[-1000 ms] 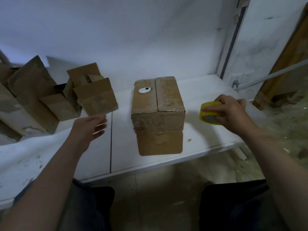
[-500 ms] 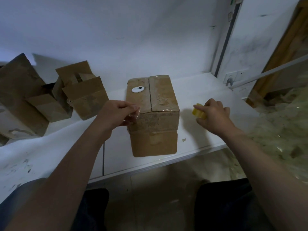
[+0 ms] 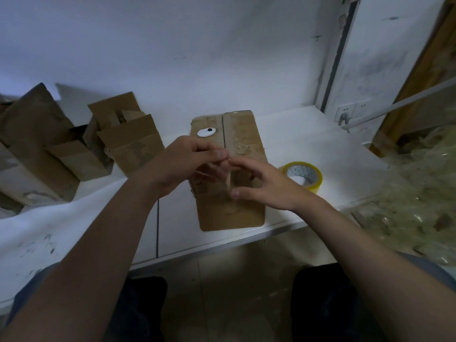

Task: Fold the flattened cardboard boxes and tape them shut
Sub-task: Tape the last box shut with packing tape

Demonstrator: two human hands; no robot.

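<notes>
Clear tape strip [image 3: 223,172] was pinched between left hand [image 3: 182,164] & right hand [image 3: 261,186], hanging just above the cardboard box [image 3: 243,134] mid-table; box seam ran away from the person, directly below. Roll [image 3: 302,175] lay free, nearer right hand.

White table [image 3: 303,141] bears cardboard box [image 3: 243,134], tape roll [image 3: 302,175], folded boxes [image 3: 128,144].

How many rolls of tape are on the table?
1. The yellow tape roll lies on the table, right of the closed box and beyond the right hand. Others may be hidden behind the boxes at left.
</notes>
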